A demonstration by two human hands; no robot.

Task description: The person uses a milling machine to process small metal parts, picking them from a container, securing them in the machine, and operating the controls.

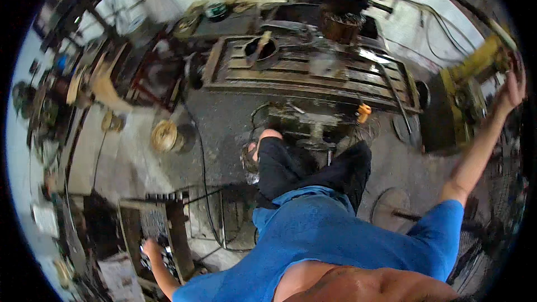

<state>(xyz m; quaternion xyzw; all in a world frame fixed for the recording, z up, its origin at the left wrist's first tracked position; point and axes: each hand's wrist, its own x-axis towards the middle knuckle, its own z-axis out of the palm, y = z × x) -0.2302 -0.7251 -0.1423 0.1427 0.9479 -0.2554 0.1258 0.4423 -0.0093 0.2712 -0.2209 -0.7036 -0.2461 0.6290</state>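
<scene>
1. The slotted machine table [313,72], a long rusty slab of iron, fills the far middle of the workshop. A round hole with a stick in it sits at its left end.
2. The yellow machine frame [475,70] stands far right. The right hand [510,94] is stretched up beside it, fingers loosely spread. It seems to rest against the frame, but blur hides whether it grips anything.
3. The low wooden stand [168,229] is near left, at the person's side, with dark metal pieces [159,257] heaped on it.
4. The left hand [150,248] reaches down onto that heap. Its fingers curl among the parts, yet I cannot tell if they have closed on one.
5. Those pieces look small, hard and steel-grey. I'd judge them heavy for their size, stiff, perhaps oily and sharp-edged. They are best pinched by the flat sides.
6. A small orange object [363,113] lies under the table's near edge.
</scene>
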